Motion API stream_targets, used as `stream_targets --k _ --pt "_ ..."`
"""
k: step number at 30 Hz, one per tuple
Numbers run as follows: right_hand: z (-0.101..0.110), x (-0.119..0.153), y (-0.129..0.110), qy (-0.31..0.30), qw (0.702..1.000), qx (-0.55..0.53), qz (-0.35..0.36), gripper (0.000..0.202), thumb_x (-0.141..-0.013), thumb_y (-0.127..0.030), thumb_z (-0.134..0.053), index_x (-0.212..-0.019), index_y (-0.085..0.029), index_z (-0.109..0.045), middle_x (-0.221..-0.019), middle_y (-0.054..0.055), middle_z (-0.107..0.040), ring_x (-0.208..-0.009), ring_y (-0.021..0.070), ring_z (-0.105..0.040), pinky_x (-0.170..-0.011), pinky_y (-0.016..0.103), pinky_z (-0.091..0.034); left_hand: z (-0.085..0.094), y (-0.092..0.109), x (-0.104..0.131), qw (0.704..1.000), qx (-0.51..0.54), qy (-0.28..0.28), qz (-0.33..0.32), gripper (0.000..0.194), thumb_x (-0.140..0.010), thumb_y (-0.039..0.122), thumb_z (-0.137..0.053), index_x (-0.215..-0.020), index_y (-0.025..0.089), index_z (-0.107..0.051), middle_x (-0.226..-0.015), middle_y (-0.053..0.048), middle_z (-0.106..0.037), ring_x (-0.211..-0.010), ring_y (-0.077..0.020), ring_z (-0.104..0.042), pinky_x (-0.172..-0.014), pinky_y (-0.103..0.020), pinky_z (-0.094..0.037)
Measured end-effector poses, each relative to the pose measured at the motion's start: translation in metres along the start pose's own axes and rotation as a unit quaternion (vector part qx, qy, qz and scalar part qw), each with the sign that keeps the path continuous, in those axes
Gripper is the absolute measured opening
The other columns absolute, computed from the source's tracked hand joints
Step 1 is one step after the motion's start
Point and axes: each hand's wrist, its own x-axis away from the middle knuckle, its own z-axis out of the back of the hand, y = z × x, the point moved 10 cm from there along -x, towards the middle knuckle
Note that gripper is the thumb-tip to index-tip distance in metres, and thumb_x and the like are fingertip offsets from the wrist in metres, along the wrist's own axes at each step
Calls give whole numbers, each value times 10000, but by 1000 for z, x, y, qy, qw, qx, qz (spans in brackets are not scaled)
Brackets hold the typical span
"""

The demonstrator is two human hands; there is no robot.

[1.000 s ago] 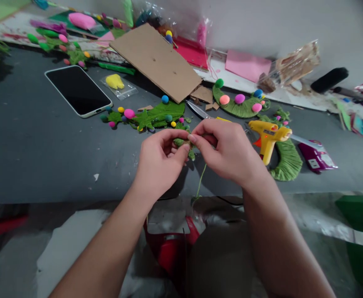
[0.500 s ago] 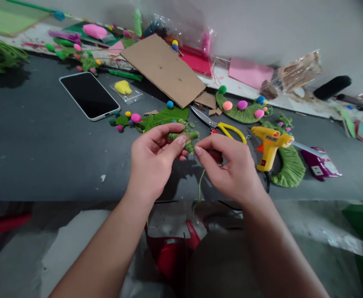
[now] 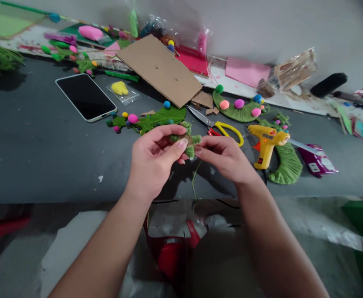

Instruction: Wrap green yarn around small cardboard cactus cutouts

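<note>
Between my hands is a small cardboard star [image 3: 189, 152] with green yarn wound round its points; some brown cardboard shows at its middle. My left hand [image 3: 156, 157] pinches the star between thumb and fingers. My right hand [image 3: 220, 155] is closed at the star's right side, thumb and fingertips together where the yarn meets it. A loose strand of green yarn [image 3: 194, 182] hangs below toward the table edge. Just behind the hands lie scissors [image 3: 214, 124] with yellow and red handles and a green yarn piece with pompoms [image 3: 162, 117].
A yellow glue gun [image 3: 266, 145] rests at the right by a yarn-wrapped crescent [image 3: 287, 165] and a purple packet [image 3: 318, 160]. A phone [image 3: 86, 97] lies at the left. Cardboard [image 3: 159, 70] and a pompom-covered crescent [image 3: 239, 108] sit at the back.
My right hand has shifted slightly left and closer against the star. The hanging yarn strand has swung left. The view has moved a little.
</note>
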Motion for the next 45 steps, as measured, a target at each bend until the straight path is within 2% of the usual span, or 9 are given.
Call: stream_targets --k 4,7,13,18,22,26,32,37,45 --pt "10 -10 10 6 1000 0 -16 300 -837 -451 -795 -830 -160 -724 -741 0 -661 -667 118 -532 -648 258 -438 -7 0 1 998 -35 -47 19 164 -785 164 -825 -934 187 -761 -737 0 -710 -568 -110 -648 -544 -227 -545" --pt "16 -15 2 23 998 57 -10 323 -845 -475 -776 -834 -156 -723 -715 -3 -633 -640 114 -497 -601 255 -400 -12 0 3 992 -104 -73 25 135 -798 165 -809 -923 175 -761 -716 -4 -702 -564 -115 -634 -567 -237 -539" --pt "17 -13 -19 70 976 205 -26 209 -903 -301 -683 -758 -151 -688 -536 -65 -388 -514 80 -302 -492 263 -246 -7 -3 2 972 -232 -47 5 104 -823 203 -770 -923 185 -753 -677 -7 -672 -575 -146 -609 -526 -255 -462" --pt "10 -7 -32 111 954 278 2 163 -884 -207 -659 -726 -168 -668 -536 -54 -421 -510 85 -328 -499 278 -245 -6 -10 1 965 -260 -38 11 143 -816 216 -764 -956 184 -758 -705 -18 -679 -575 -144 -583 -521 -259 -428" --pt "4 -4 -37 124 942 311 23 155 -888 -207 -654 -738 -173 -671 -573 -34 -496 -536 98 -370 -531 285 -274 -5 -11 0 972 -234 -17 17 178 -791 186 -771 -967 167 -747 -689 -2 -663 -560 -131 -573 -523 -251 -448" --pt "-4 1 -47 115 937 323 71 101 -879 -161 -659 -784 -177 -693 -645 -17 -579 -572 108 -411 -578 287 -326 -3 -5 -2 986 -167 7 13 150 -791 173 -786 -934 158 -742 -757 -17 -717 -592 -122 -616 -566 -246 -510" --pt "-9 15 -60 129 932 302 152 121 -950 -195 -642 -874 -189 -735 -731 11 -643 -610 123 -475 -616 297 -388 5 0 -3 994 -89 56 19 176 -770 152 -823 -931 167 -754 -740 2 -723 -573 -108 -635 -602 -246 -571" --pt "-5 22 -61 158 930 291 160 111 -956 -216 -652 -896 -213 -744 -705 7 -619 -610 136 -489 -627 311 -422 6 -5 -5 998 -29 50 5 205 -773 186 -832 -968 198 -769 -781 6 -738 -587 -103 -648 -617 -247 -593" --pt "0 31 -64 207 924 269 176 91 -935 -189 -676 -904 -208 -759 -708 10 -627 -606 131 -499 -575 299 -418 1 -13 -4 993 90 29 72 220 -723 128 -846 -925 177 -774 -694 25 -706 -528 -60 -621 -557 -173 -548"
